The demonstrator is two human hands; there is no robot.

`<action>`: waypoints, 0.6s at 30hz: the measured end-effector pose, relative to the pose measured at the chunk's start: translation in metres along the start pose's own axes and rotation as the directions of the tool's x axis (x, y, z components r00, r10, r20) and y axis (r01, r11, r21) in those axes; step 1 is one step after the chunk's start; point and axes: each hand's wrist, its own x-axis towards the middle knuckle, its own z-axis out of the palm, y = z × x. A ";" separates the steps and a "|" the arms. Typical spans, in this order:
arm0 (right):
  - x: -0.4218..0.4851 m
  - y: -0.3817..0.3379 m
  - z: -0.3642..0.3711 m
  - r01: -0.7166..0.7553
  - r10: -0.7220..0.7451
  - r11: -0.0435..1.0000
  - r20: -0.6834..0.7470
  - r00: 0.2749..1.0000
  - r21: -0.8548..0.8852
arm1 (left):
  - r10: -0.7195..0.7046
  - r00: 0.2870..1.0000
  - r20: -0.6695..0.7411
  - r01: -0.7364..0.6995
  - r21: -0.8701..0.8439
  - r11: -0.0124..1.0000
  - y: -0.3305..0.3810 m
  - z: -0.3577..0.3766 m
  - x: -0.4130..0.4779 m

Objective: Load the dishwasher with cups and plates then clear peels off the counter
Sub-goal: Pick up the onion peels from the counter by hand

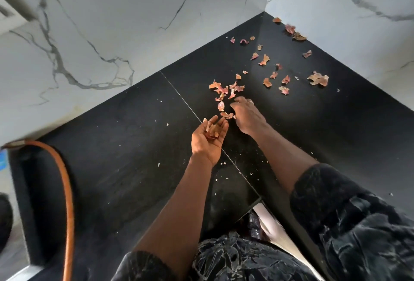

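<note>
Dry pink-orange onion peels (226, 91) lie scattered over the black counter (125, 146), from its middle to the far corner. My left hand (207, 139) is cupped palm up over the counter and holds a small heap of collected peels (212, 130). My right hand (247, 115) rests palm down just beyond it, its fingertips pinching a peel (227, 115) beside the nearest cluster. More peels (318, 79) lie farther right, and some (293, 32) against the wall. No cups, plates or dishwasher are in view.
White marbled walls (112, 23) enclose the counter's far corner on two sides. An orange hose (67, 182) curves across the counter's left end. Tiny white crumbs (224, 177) speckle the surface near the front edge. A seam (190, 106) runs diagonally across the counter.
</note>
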 end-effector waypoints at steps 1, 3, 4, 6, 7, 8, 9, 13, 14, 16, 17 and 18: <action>-0.001 0.001 0.004 0.008 -0.009 1.000 -0.042 0.999 -0.023 | 0.006 1.000 -0.002 -0.006 -0.003 1.000 0.004 -0.003 0.000; -0.003 0.006 0.007 -0.017 0.015 1.000 -0.114 0.993 -0.023 | 0.022 1.000 -0.017 -0.022 -0.004 1.000 0.011 -0.005 0.000; -0.004 0.008 0.006 -0.032 0.029 0.999 -0.134 0.991 -0.017 | 0.028 0.999 -0.022 -0.028 -0.006 1.000 0.013 -0.005 0.000; -0.004 0.014 0.002 -0.062 0.061 0.998 -0.138 0.989 -0.002 | 0.034 0.999 -0.030 -0.034 -0.018 0.999 0.015 -0.005 0.001; -0.003 0.015 -0.001 -0.083 0.084 0.996 -0.138 0.987 0.014 | 0.034 0.999 -0.029 -0.034 -0.024 0.999 0.015 -0.004 0.001; -0.002 0.016 -0.005 -0.098 0.100 0.995 -0.144 0.984 0.024 | 0.028 0.999 -0.025 -0.029 -0.027 0.999 0.014 -0.002 0.002; -0.001 0.017 -0.007 -0.101 0.104 0.994 -0.148 0.983 0.029 | 0.024 1.000 -0.020 -0.024 -0.027 0.999 0.012 -0.001 0.002; 0.003 0.015 -0.007 -0.069 0.067 0.997 -0.066 0.996 -0.030 | 0.023 1.000 -0.002 -0.023 -0.031 0.999 0.005 0.004 0.003; 0.002 0.013 -0.005 -0.079 0.077 0.996 -0.045 0.996 -0.034 | 0.025 1.000 -0.002 -0.025 -0.036 0.999 0.005 0.004 0.004; -0.002 0.009 -0.002 -0.109 0.109 0.994 -0.073 0.991 0.008 | 0.032 0.999 -0.008 -0.033 -0.050 0.998 0.007 0.003 0.006; -0.003 0.007 -0.001 -0.117 0.120 0.992 -0.096 0.988 0.038 | 0.039 0.999 -0.011 -0.040 -0.056 0.998 0.008 0.003 0.007; -0.003 0.005 0.000 -0.121 0.128 0.990 -0.117 0.985 0.071 | 0.046 0.999 -0.016 -0.047 -0.061 0.997 0.009 0.001 0.008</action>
